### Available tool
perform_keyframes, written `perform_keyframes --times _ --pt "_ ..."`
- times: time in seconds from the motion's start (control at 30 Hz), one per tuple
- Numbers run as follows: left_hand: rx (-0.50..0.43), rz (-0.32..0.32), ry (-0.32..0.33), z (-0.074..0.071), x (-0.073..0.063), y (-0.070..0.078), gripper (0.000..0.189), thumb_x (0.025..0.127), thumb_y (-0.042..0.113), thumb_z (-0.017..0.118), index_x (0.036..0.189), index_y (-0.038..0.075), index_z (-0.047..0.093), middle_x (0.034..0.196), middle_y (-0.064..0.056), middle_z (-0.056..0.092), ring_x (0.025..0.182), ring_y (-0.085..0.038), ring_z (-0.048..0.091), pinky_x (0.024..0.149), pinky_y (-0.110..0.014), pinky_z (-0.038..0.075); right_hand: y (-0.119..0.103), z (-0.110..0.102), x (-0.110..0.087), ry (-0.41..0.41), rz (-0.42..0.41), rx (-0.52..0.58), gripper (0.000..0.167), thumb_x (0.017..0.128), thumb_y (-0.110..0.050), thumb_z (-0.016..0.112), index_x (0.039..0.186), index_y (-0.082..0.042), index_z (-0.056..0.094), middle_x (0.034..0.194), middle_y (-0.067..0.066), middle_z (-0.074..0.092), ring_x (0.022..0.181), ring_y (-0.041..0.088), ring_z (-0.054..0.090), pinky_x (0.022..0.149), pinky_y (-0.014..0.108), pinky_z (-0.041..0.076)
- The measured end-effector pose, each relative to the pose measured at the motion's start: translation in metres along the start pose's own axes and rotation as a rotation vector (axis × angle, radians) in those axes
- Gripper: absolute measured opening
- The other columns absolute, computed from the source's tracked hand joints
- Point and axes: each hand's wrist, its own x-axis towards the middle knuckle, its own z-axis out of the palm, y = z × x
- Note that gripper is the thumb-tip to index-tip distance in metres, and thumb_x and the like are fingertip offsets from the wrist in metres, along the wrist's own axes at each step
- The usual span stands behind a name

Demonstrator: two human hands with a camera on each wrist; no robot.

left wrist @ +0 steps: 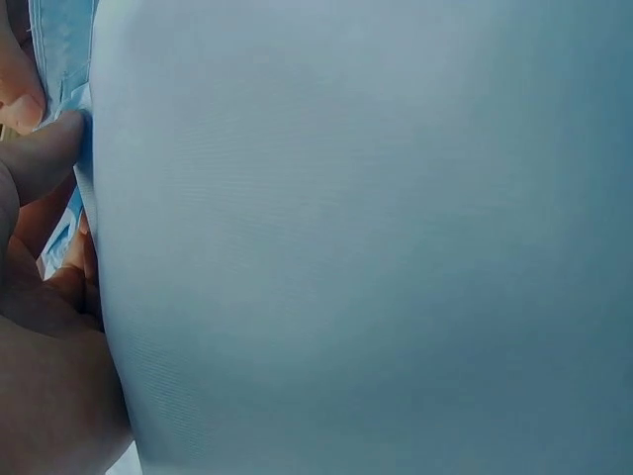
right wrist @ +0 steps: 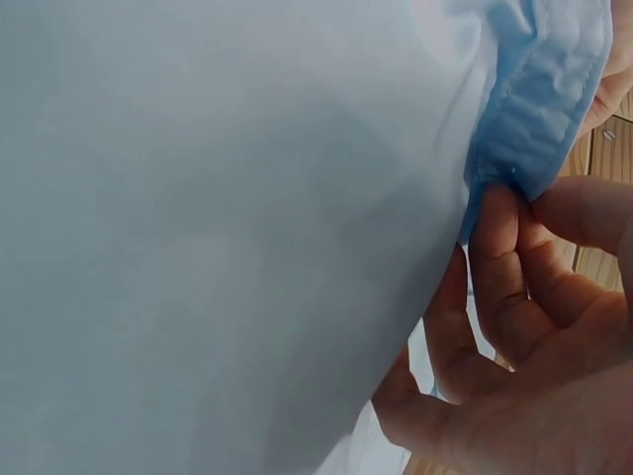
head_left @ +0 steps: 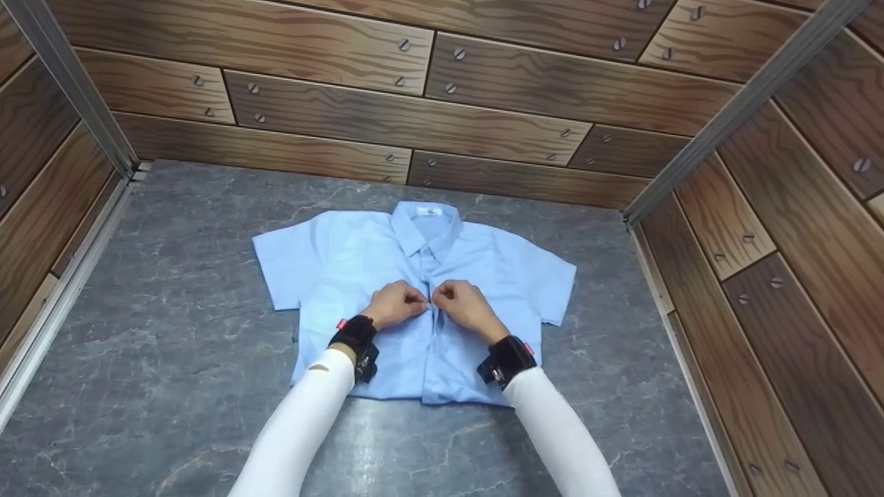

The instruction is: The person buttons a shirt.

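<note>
A light blue short-sleeved shirt (head_left: 352, 255) lies spread front side up, its collar (head_left: 407, 235) pointing away from me. Both hands meet at the front placket, about halfway down. My left hand (head_left: 397, 304) pinches the placket edge on its side; in the left wrist view its thumb (left wrist: 49, 153) presses on the cloth. On the other edge my right hand (head_left: 466, 304) pinches the fabric, and the right wrist view shows finger and thumb gripping the placket strip (right wrist: 539, 109). The fingertips nearly touch. Any button between them is hidden. Below the hands the placket parts slightly.
The shirt lies on a grey marbled surface (head_left: 173, 331). Wood-patterned panels (head_left: 331, 103) stand at the back and both sides, with metal rails (head_left: 746, 103) at the corners. Black camera straps (head_left: 511, 359) circle both wrists, above white sleeves (head_left: 297, 428).
</note>
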Motion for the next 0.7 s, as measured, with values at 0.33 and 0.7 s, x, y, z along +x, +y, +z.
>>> perform_keyframes --times 0.33,0.7 --pt "0.017 0.0 0.011 0.0018 -0.0001 0.0018 0.014 0.087 0.023 0.066 0.081 0.018 0.078 0.073 0.003 0.07 0.068 -0.014 0.055 0.082 -0.045 0.041 -0.0037 0.001 -0.0002 0.009 -0.003 0.02 0.014 0.091 -0.019 0.06 0.087 -0.011 0.07 0.075 -0.002 0.063 0.063 0.01 0.051 0.059 0.024 0.041" --pt "0.05 0.004 0.037 0.0023 -0.0041 0.0044 0.014 0.086 0.023 0.067 0.08 0.017 0.078 0.084 0.0 0.065 0.083 -0.019 0.057 0.083 -0.049 0.041 -0.0075 0.0024 -0.0023 0.006 -0.027 0.001 0.013 0.091 -0.017 0.06 0.088 -0.011 0.071 0.078 -0.001 0.065 0.065 0.01 0.052 0.062 0.026 0.043"
